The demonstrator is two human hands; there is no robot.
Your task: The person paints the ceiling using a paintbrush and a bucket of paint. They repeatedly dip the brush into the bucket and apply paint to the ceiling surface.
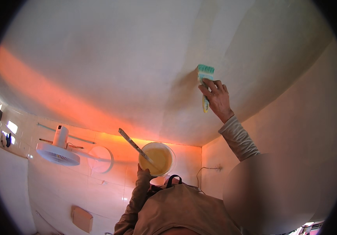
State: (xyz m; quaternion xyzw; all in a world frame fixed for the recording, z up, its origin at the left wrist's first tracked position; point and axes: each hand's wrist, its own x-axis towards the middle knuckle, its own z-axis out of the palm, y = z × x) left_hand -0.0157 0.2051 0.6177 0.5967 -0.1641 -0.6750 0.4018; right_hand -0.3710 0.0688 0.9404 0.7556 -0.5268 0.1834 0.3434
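Observation:
My right hand (217, 98) is raised and closed round the handle of a paintbrush (205, 75) with green bristles and paint smears. The bristles point up, at or close to the pale wall (137, 58); whether they touch it I cannot tell. Lower down, my left hand (145, 172) grips the side of a whitish bucket (174, 159), its fingers partly hidden. Yellowish paint (161, 156) fills the part of the bucket that shows. A paint-stained stick (132, 141) leans in it, sticking out over the rim at the upper left.
A white fan (59, 153) stands on the tiled floor (109, 188) to the left, beside a round pale disc (100, 159). A brown cardboard piece (82, 219) lies nearer. One thin cable (203, 169) runs by the right-hand wall (278, 117). Orange light crosses the wall's lower part.

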